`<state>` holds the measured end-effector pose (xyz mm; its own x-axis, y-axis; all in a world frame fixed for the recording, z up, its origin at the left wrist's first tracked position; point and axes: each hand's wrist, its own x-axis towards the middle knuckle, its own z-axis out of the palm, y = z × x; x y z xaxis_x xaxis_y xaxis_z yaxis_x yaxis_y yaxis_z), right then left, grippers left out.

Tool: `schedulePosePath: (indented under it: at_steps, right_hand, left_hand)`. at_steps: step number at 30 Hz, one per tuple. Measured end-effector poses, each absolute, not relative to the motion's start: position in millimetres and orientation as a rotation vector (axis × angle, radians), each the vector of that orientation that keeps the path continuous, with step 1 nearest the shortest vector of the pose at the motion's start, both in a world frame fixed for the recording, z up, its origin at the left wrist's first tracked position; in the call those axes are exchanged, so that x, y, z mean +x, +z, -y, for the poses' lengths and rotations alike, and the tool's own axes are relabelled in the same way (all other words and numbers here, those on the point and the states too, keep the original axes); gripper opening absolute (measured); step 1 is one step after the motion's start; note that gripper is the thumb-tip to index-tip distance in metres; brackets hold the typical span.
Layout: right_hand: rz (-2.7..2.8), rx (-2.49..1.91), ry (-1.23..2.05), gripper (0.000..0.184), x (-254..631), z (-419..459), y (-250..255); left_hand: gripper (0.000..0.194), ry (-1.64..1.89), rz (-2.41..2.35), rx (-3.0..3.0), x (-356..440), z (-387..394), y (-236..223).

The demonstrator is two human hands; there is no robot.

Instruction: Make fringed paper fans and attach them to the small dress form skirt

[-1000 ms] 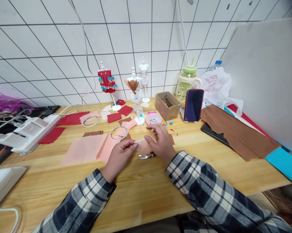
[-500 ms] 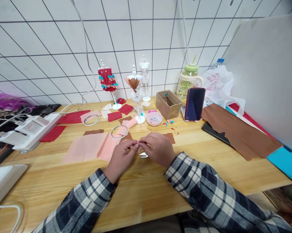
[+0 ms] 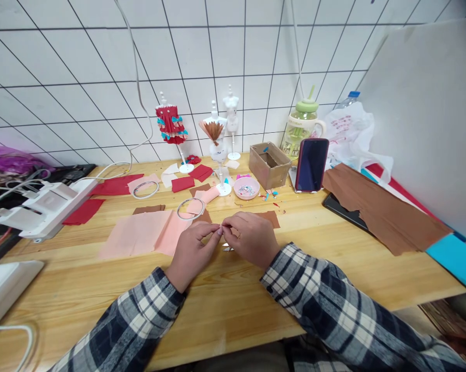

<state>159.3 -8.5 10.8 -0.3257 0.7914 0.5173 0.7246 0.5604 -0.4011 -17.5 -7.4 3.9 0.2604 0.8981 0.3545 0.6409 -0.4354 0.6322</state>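
My left hand (image 3: 194,250) and my right hand (image 3: 252,237) meet fingertip to fingertip above the wooden table. Both are closed in a pinch, and whatever sits between the fingertips is too small to make out. Under my right hand the shiny metal tips of a tool (image 3: 227,247) show; the rest of it is hidden. Pink crepe paper (image 3: 139,232) lies flat to the left of my left hand, with a silver ring (image 3: 191,208) just behind. A piece of brown paper (image 3: 270,219) pokes out behind my right hand.
Small white dress forms stand at the back, one in a red ruffled dress (image 3: 172,124), one with a brown paper fan (image 3: 213,132). Nearby are a pink bead bowl (image 3: 246,188), a cardboard box (image 3: 270,165), a propped phone (image 3: 312,165) and a green-lidded bottle (image 3: 303,126). A power strip (image 3: 50,212) lies left.
The hands stay pinched together in nearly the same place. My right fingers have shifted very slightly, and less of the metal tips shows.
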Motion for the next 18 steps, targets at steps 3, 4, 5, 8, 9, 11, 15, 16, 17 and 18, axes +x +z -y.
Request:
schedulePosePath:
  at_steps: [3, 4, 5, 8, 9, 11, 15, 16, 17, 18]
  right_hand:
    - [1.993, -1.214, 0.204, 0.010, 157.4, 8.5, 10.4]
    - [1.954, -1.212, 0.245, 0.009, 156.9, 8.4, 10.1]
    - [1.918, -1.208, 0.290, 0.008, 156.5, 8.2, 9.7]
    - [1.808, -1.194, 0.431, 0.006, 155.5, 7.2, 8.6]
    - [1.775, -1.191, 0.467, 0.006, 155.2, 6.8, 8.3]
    - [1.720, -1.189, 0.520, 0.006, 154.4, 6.2, 7.8]
    - [1.647, -1.180, 0.585, 0.006, 152.3, 4.2, 6.3]
    - [1.632, -1.182, 0.607, 0.006, 151.9, 3.5, 5.7]
    - [1.618, -1.187, 0.633, 0.007, 151.5, 2.6, 5.2]
    - [1.606, -1.195, 0.659, 0.007, 151.4, 1.7, 4.7]
  left_hand:
    - [0.024, 1.021, -1.379, 2.195, -16.9, 7.9, 3.7]
    - [0.023, 1.031, -1.373, 2.198, -16.8, 8.0, 3.8]
    - [0.023, 1.039, -1.371, 2.200, -16.6, 8.1, 3.9]
    - [0.023, 1.049, -1.364, 2.204, -16.3, 8.2, 4.2]
    - [0.023, 1.050, -1.358, 2.203, -16.2, 8.2, 4.3]
    - [0.023, 1.057, -1.348, 2.187, -15.9, 8.1, 4.7]
    - [0.023, 1.050, -1.331, 2.105, -14.9, 7.6, 6.2]
    - [0.024, 1.050, -1.326, 2.080, -14.6, 7.4, 6.5]
    - [0.024, 1.049, -1.323, 2.057, -14.5, 7.1, 6.7]
    - [0.024, 1.048, -1.324, 2.035, -14.6, 6.9, 6.7]
